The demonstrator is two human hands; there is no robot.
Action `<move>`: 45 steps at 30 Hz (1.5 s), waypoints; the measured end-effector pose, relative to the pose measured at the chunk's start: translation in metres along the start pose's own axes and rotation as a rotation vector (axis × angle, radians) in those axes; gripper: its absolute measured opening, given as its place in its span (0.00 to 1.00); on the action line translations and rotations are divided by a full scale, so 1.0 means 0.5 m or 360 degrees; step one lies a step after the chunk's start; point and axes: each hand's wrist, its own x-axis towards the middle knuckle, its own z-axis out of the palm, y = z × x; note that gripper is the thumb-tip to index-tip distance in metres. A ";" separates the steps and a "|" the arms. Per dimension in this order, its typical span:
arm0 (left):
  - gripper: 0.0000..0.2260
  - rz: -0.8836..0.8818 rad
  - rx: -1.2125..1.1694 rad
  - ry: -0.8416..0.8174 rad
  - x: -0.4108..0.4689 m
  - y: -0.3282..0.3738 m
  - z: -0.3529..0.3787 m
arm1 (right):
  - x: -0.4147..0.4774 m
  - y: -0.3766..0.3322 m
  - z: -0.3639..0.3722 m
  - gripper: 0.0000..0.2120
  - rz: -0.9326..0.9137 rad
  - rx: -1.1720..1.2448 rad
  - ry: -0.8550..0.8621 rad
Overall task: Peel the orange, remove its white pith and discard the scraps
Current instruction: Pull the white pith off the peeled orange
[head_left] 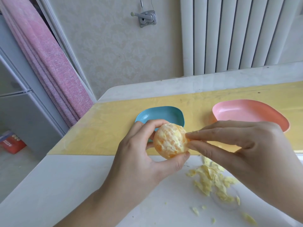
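**Head view**

1. The orange (170, 140) is fully stripped of rind. Its surface is a pale, ragged layer of white pith (164, 145), with deeper orange flesh showing through in patches, mostly along the lower and left parts.
2. The fruit is held in the air above the near border of the yellow mat (106, 128). It sits in front of the blue dish (164, 114) and partly hides that dish's near rim.
3. The left hand (139, 158) grips the orange. The thumb presses under its lower right side and the curled fingers wrap over the top and far side.
4. The right hand (246, 145) reaches in from the right. Its thumb and forefinger close in a narrow pinch on the pith at the fruit's right flank, and the other fingers lie loosely extended behind them.
5. A heap of pale yellow pith scraps (211, 179) lies on the white table (65, 185) below the right hand, with stray flakes scattered nearer the viewer.
6. A pink dish (246, 113) rests on the mat to the right of the blue one, well apart from it.
7. Background: a white radiator (229, 35) and a pink curtain (49, 63).
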 end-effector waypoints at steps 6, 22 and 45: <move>0.23 0.0101 0.0289 0.0116 -0.004 0.001 -0.002 | -0.006 -0.012 0.010 0.09 0.0122 -0.0098 0.0104; 0.24 0.0149 0.0256 0.0163 -0.006 0.007 -0.002 | -0.003 -0.011 0.008 0.05 0.0382 0.0166 0.0201; 0.25 0.0130 0.0213 0.0190 -0.005 0.012 -0.006 | -0.002 0.001 0.006 0.07 0.0254 0.0443 0.0176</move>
